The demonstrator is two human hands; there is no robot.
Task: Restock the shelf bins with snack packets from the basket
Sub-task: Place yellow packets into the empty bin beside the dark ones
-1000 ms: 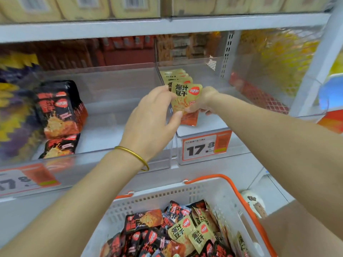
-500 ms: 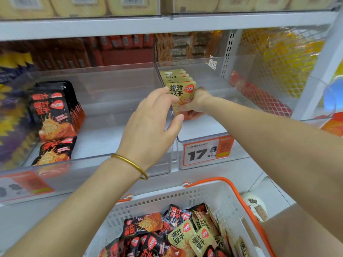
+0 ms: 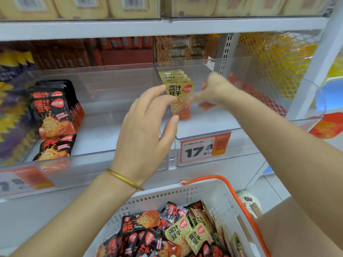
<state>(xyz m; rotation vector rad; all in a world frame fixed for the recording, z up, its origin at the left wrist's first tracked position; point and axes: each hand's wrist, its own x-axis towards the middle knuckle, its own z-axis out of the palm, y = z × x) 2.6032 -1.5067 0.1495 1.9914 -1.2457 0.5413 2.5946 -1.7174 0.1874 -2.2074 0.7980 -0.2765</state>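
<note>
The left hand (image 3: 144, 130) grips the front yellow packet (image 3: 182, 101) by its left edge, fingers curved over the upper part and thumb at the lower corner. The right hand (image 3: 213, 91) is loosely curled at the packet's right edge, one fingertip reaching it (whether it pinches I cannot tell). The packet stands upright at the front of a row of yellow packets (image 3: 172, 75) in the right clear bin (image 3: 213, 125), centre of frame. Black packets (image 3: 53, 112) stand in the left bin (image 3: 104, 134). The basket (image 3: 185, 193), bottom centre, holds mixed packets.
</note>
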